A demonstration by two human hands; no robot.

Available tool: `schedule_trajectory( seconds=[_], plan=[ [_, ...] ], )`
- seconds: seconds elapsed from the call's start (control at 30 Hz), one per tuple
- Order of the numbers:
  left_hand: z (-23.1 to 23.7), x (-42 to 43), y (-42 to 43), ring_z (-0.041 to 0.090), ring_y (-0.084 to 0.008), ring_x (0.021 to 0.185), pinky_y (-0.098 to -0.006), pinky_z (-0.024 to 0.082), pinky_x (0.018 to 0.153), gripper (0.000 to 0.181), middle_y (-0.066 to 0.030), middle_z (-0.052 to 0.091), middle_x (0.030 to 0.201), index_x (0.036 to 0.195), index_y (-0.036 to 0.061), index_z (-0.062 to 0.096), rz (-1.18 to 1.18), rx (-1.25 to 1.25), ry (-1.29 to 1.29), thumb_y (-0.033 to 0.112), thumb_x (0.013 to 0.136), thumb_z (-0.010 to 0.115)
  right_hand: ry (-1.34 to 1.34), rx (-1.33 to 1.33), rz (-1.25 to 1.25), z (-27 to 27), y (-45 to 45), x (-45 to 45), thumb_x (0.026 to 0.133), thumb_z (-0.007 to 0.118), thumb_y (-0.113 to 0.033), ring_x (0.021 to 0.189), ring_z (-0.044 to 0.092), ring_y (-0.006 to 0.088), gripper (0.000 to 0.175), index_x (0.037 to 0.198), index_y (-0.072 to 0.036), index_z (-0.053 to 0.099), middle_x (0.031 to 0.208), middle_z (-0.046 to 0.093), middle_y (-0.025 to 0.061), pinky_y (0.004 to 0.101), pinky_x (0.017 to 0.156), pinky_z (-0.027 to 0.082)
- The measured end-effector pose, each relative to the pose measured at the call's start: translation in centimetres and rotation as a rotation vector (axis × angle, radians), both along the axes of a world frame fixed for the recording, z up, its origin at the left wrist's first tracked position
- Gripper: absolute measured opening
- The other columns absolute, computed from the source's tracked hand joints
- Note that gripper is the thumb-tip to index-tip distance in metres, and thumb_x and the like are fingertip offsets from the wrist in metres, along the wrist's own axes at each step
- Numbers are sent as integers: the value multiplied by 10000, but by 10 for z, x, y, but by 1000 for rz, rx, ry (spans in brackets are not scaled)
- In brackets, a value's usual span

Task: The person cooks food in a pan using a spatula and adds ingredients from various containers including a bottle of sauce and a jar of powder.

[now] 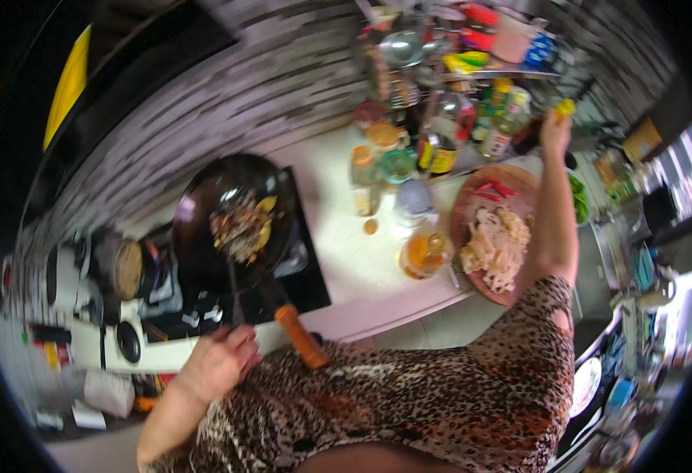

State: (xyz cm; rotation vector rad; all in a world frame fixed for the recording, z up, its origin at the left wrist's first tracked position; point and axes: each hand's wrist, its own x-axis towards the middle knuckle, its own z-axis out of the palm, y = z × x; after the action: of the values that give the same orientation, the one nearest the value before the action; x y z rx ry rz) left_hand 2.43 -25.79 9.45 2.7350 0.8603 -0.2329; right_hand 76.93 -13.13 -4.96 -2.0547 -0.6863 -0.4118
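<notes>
My left hand (221, 360) is closed around the end of a thin metal utensil (236, 298), whose far end reaches into a dark wok (195, 236) on the stove. Browned bits and yellowish slices (248, 227) lie in the wok, and its wooden handle (301, 340) points towards me. Stretched out to the far right, my right hand (556, 133) grips a dark bottle with a yellow cap (564, 107) near the condiment bottles. Below that arm, a round wooden board (461, 219) bears sliced pale food (496, 248) and red chillies (496, 189).
Jars and a glass jug of orange liquid (425, 254) stand on the white counter (346, 260) between wok and board. A crowded condiment rack (499, 74) is at the back. A pot (128, 269) sits left of the wok, and leafy greens (577, 198) lie right of the board.
</notes>
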Motion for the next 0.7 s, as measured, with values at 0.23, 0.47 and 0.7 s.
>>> schedule_trajectory(
  seconds=[0.23,0.47,0.7],
  plan=[
    [-4,-6,26,612,-281,849,-362,538,708,154,-76,540,1037,866,89,585,-156,-49,15,82,713,605,-157,42,358,107,-64,-88,935,593,-312,895,624,202,355,1151,-34,552,976,659,128,325,784,472],
    [-20,-26,35,610,-257,757,-357,528,680,189,-90,553,911,740,65,563,-143,138,-62,204,860,607,-98,-101,748,154,-94,-254,952,551,-185,694,606,145,238,1115,-11,541,778,639,61,298,642,486],
    [-12,-86,65,568,-298,757,-366,480,714,156,-124,585,853,830,8,572,115,29,-736,145,904,566,-1,-423,986,147,-81,-417,888,617,-211,766,647,396,278,1061,-22,508,828,650,219,436,649,506]
  ],
)
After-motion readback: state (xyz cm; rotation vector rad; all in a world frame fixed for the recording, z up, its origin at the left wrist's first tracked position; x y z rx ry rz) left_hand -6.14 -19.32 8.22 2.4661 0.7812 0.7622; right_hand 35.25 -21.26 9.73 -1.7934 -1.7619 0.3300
